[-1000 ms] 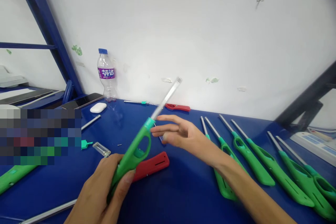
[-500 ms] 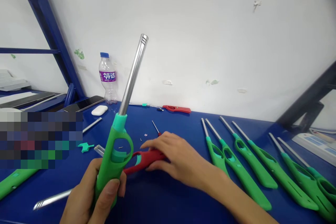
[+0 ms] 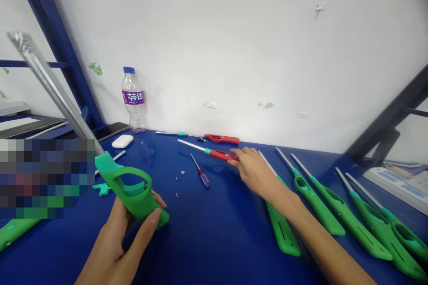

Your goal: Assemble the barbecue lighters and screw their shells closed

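Observation:
My left hand (image 3: 117,240) is closed around the handle of a green long-neck lighter (image 3: 142,207), whose metal tube leans up to the left. Farther off, my right hand (image 3: 252,167) grips the rear end of a red long-neck lighter (image 3: 219,155), its tube pointing left over the blue table. A screwdriver with a purple handle (image 3: 204,179) lies between the hands. Near it are small screws (image 3: 177,195) and a tiny white piece (image 3: 183,172). Behind the red lighter, another red lighter handle (image 3: 222,138) lies beside a loose metal tube (image 3: 167,133) with a teal collar.
Several green lighters (image 3: 351,227) lie in a row at the right, partly under my right forearm. A plastic bottle (image 3: 135,98), a white case (image 3: 122,141) and a phone (image 3: 112,130) are at the back left. A teal part (image 3: 102,189) lies left; pixelation hides an area there.
My right hand has carried the red lighter back and right, uncovering the screwdriver. The green lighter in my left hand has tipped over to the left.

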### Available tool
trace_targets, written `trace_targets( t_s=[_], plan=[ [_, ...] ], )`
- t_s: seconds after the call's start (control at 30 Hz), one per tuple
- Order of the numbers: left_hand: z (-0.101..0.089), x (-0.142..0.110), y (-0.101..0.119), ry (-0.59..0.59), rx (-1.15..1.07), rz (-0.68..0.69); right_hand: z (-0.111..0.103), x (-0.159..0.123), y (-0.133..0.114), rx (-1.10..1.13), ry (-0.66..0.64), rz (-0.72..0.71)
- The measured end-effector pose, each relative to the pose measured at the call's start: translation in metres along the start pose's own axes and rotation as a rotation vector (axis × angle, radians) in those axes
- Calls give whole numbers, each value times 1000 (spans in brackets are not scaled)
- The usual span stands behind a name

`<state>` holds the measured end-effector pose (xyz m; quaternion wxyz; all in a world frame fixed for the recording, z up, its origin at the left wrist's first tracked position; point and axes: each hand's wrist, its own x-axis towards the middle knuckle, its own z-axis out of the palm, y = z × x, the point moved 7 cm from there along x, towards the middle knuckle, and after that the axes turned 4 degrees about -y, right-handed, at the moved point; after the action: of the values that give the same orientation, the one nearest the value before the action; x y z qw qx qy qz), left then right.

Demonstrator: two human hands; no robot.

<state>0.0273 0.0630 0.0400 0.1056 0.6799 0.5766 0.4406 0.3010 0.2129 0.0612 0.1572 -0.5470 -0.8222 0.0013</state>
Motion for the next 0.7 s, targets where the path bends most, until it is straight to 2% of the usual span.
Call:
trace_targets(
  t_s=[0.07, 0.13, 0.27, 0.37, 0.47, 0.6, 0.7],
  plan=[
    [7, 2, -9, -67, -142, -90, 7, -1, -1, -20, -35, -6],
    [14, 1, -15, -122, -189, -189, 12, -1, 0, -25, -66, -13],
    [16, -2, -20, -92, -174, -354, 20, 0, 1, 0, -123, -10],
    [19, -1, -14, -139, -191, -329, 14, -2, -9, 75, -121, -21],
    [17, 2, -7, -147, -155, -261, 1, -9, -37, 256, -156, -120],
    [11, 5, 2, -121, -119, -163, -2, -30, -86, 574, -398, -323],
    [10, 5, 5, -111, -80, -126, 8, -42, -111, 719, -532, -389]
  ],
)
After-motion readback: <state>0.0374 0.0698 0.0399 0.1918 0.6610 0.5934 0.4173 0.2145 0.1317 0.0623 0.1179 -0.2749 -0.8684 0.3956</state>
